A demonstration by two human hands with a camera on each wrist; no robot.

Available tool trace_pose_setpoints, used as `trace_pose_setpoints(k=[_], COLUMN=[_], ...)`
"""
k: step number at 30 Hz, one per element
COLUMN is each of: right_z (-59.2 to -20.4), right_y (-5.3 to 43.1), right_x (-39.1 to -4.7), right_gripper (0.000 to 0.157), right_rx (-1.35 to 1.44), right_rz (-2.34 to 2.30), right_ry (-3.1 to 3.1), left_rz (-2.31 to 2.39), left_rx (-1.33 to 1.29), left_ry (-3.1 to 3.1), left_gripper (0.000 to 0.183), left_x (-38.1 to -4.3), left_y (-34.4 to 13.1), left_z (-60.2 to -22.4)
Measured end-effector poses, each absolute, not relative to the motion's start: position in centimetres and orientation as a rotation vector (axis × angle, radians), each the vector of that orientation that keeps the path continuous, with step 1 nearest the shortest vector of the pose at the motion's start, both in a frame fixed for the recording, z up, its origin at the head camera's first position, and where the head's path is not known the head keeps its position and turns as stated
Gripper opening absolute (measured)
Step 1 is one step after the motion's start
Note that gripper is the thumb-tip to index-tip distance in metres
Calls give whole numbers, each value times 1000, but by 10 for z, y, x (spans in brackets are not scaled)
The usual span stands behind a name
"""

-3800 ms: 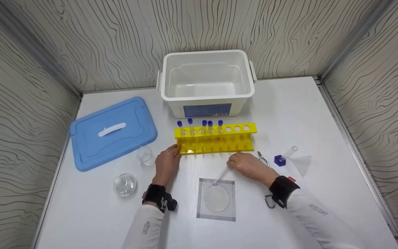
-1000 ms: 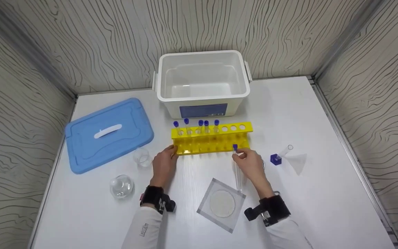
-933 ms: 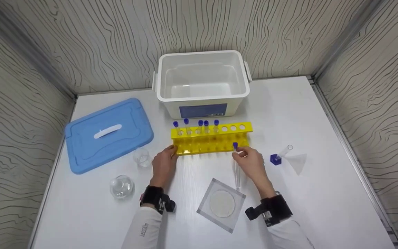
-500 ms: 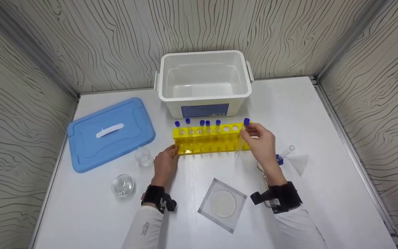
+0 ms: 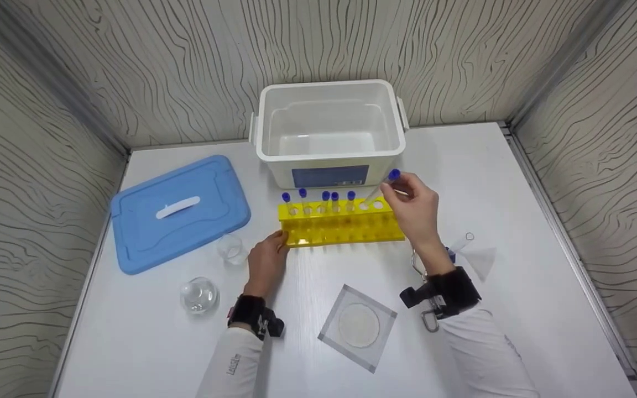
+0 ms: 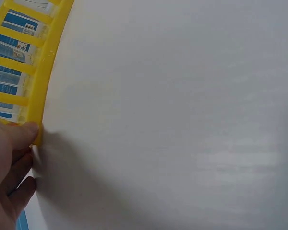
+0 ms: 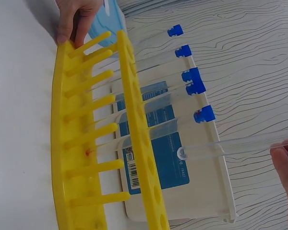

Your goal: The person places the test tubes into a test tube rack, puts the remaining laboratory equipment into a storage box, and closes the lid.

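Note:
My right hand [image 5: 418, 213] pinches a clear test tube [image 7: 240, 146] near its blue cap. The tube tilts over the yellow test tube rack [image 5: 346, 235]; in the right wrist view its round bottom end stays short of the rack's holed top bar [image 7: 146, 158]. Several blue-capped test tubes [image 7: 161, 129] stand in the rack's left and middle holes. At the rack's left end, my left hand [image 5: 266, 262] holds the lower edge between thumb and fingers, as the left wrist view [image 6: 12, 158] also shows.
Behind the rack stands an open white bin [image 5: 329, 157], its blue lid [image 5: 208, 237] at left. A beaker [image 5: 231, 250] and round flask [image 5: 199, 296] stand left. Wire gauze [image 5: 358, 326] lies in front. A funnel [image 5: 479, 261] and metal piece [image 5: 430, 320] lie right.
My right hand has raised the capped test tube from beside the gauze to above the rack. The gauze has turned since the earliest frame. My left hand keeps its place on the rack.

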State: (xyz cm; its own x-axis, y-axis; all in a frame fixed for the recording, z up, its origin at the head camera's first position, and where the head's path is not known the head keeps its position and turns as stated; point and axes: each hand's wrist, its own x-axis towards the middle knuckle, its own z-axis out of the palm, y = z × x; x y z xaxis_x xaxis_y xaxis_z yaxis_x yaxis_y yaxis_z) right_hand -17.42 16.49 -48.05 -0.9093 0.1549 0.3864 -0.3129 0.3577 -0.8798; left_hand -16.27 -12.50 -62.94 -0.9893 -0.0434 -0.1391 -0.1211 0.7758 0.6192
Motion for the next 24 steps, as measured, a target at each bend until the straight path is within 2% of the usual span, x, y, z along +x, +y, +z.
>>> trace_pose_setpoints(k=[24], right_z=[-527], right_y=[162], right_x=[-197], right_gripper=[26], right_rx=[97], right_rz=[1494], right_ry=[-2516], left_rz=[992], left_rx=[-140], left_ry=[2854], left_gripper=[38], left_x=[-163], left_y=[-125], left_z=[-629])
